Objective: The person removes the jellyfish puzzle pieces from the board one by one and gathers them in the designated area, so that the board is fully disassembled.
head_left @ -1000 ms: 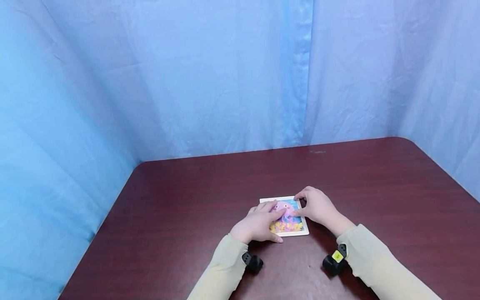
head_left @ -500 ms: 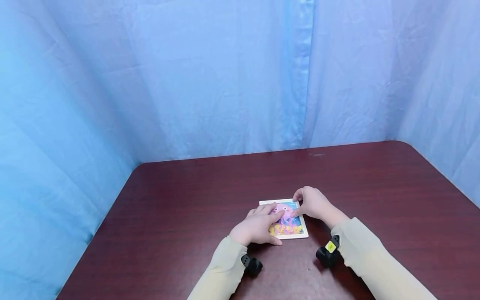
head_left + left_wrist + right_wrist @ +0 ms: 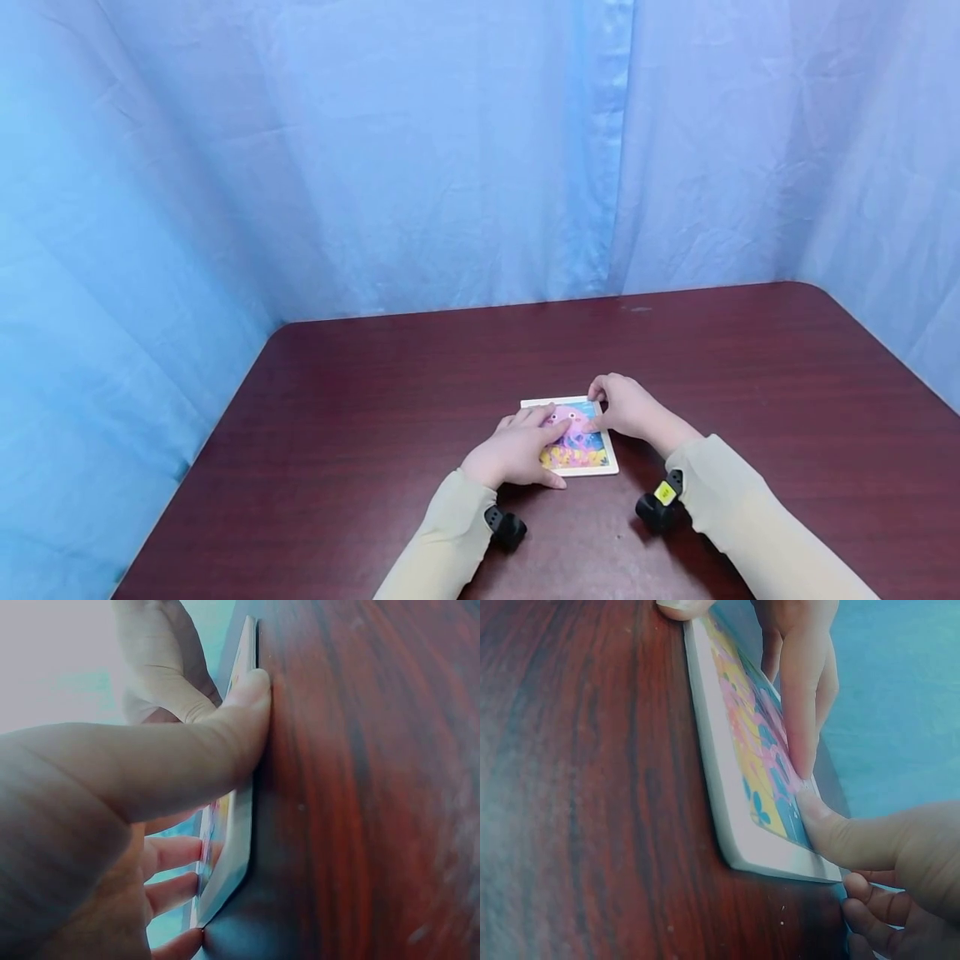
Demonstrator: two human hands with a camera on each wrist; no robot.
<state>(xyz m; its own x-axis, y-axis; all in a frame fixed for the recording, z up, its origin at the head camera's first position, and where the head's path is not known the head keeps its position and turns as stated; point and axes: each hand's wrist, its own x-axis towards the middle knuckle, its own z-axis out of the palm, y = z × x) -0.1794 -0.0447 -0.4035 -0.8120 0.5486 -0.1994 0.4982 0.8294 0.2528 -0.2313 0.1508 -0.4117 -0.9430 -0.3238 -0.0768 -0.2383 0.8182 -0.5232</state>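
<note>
A flat white-framed picture board [image 3: 609, 458] lies on the table with a pink, big-eyed sea creature on its face. My left hand [image 3: 510, 452] rests over its left part, fingers spread. Its thumb [image 3: 187, 754] touches the near edge, and one finger [image 3: 801, 705] reaches onto the picture, its tip close to my right thumb. My right hand [image 3: 633, 410] holds the right side: the thumb [image 3: 831, 831] presses on the picture, while the other fingers curl by the frame's outer edge. My left hand hides the board's left part; whether the picture has loose pieces cannot be told.
The dark red-brown wooden table [image 3: 375, 400] extends around the board. Blue curtains [image 3: 435, 167] hang behind and along both sides. A black wrist camera [image 3: 510, 531] sits under the left wrist and another black camera [image 3: 656, 512] under the right, both close to the tabletop.
My right wrist has shifted slightly inward and its fingertips have curled a little more at the far right corner. The left hand and board stay in place on the table.
</note>
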